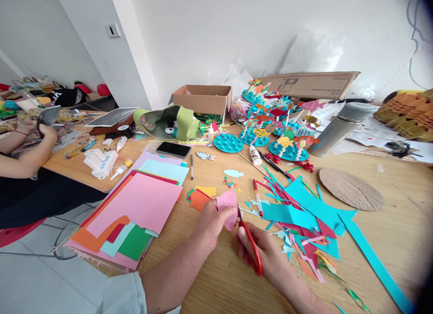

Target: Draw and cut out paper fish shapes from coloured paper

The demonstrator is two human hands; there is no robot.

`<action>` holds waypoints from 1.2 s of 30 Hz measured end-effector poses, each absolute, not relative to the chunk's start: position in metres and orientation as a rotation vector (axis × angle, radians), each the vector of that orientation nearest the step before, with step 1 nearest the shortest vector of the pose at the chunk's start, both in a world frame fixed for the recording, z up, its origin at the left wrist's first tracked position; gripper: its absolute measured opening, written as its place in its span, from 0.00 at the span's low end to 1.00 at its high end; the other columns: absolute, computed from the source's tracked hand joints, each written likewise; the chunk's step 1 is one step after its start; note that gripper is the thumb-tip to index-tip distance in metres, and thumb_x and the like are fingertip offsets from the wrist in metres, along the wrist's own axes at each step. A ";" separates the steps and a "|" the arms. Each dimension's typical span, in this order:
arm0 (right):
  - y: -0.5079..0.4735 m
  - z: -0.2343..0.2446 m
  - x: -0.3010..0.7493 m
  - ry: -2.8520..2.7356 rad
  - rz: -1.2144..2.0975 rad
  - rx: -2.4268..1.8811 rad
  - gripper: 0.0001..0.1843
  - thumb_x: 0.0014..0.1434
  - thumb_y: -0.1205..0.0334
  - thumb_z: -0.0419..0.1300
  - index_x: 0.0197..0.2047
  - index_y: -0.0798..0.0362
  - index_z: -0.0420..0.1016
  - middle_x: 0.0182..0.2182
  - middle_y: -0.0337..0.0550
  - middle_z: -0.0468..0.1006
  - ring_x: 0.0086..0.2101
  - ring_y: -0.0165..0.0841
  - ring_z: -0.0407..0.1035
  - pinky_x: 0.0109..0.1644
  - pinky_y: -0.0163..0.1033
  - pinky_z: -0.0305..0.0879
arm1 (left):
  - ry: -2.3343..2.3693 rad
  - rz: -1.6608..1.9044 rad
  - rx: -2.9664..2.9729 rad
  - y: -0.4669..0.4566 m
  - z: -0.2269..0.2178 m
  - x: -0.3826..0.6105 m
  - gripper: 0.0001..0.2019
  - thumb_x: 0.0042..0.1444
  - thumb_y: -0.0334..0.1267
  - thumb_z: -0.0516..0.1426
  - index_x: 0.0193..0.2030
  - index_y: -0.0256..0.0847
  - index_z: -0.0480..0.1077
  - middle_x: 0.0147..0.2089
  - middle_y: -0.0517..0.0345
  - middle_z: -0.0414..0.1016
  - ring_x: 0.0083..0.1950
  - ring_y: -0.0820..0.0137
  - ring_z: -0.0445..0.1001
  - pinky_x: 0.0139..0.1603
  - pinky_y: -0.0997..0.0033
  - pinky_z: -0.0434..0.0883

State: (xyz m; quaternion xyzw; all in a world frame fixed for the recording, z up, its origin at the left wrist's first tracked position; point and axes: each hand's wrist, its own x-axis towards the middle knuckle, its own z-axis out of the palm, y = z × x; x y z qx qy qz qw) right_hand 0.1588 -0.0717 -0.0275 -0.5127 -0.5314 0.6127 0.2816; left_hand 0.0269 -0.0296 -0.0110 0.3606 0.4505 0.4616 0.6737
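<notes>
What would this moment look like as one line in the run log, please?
left hand: holds pink paper | right hand: holds scissors, blades at paper edge | nearby: paper stack, blue scraps

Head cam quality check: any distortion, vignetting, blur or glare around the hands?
Head view: strong wide-angle stretch, the wall pillar leans. Dark vignette in the right corners. Light is soft and even, with faint shadows and no glare. The left hand, pink paper, right hand and red scissors are sharp.

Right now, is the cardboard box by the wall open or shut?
Open. No flaps cover the top of the box, and its inner walls show.
</notes>
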 end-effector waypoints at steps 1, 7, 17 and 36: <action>-0.072 -0.027 0.159 -1.421 1.643 -1.374 0.27 0.57 0.34 0.51 0.29 0.52 0.62 0.19 0.34 0.68 0.19 0.25 0.61 0.20 0.30 0.53 | 1.007 1.043 0.805 -0.030 -0.011 0.027 0.06 0.43 0.37 0.60 0.26 0.35 0.73 0.26 0.58 0.73 0.27 0.73 0.66 0.31 0.73 0.62; -0.074 -0.025 0.159 -1.405 1.653 -1.354 0.26 0.57 0.35 0.53 0.29 0.52 0.63 0.19 0.33 0.67 0.19 0.26 0.61 0.20 0.30 0.53 | 0.978 1.045 0.781 -0.030 -0.008 0.028 0.05 0.42 0.36 0.60 0.25 0.36 0.72 0.26 0.59 0.72 0.28 0.73 0.67 0.30 0.74 0.62; -0.073 -0.026 0.158 -1.405 1.649 -1.363 0.26 0.57 0.35 0.53 0.29 0.52 0.62 0.18 0.33 0.66 0.18 0.26 0.60 0.20 0.31 0.52 | 0.980 1.042 0.774 -0.030 -0.008 0.028 0.05 0.42 0.36 0.60 0.24 0.36 0.72 0.25 0.59 0.73 0.27 0.73 0.67 0.30 0.74 0.62; -0.073 -0.024 0.159 -1.401 1.649 -1.378 0.27 0.55 0.34 0.54 0.28 0.51 0.61 0.17 0.32 0.65 0.18 0.26 0.59 0.18 0.31 0.51 | 1.043 1.028 0.791 -0.029 -0.011 0.028 0.07 0.41 0.37 0.60 0.26 0.35 0.72 0.24 0.57 0.72 0.25 0.72 0.67 0.28 0.73 0.63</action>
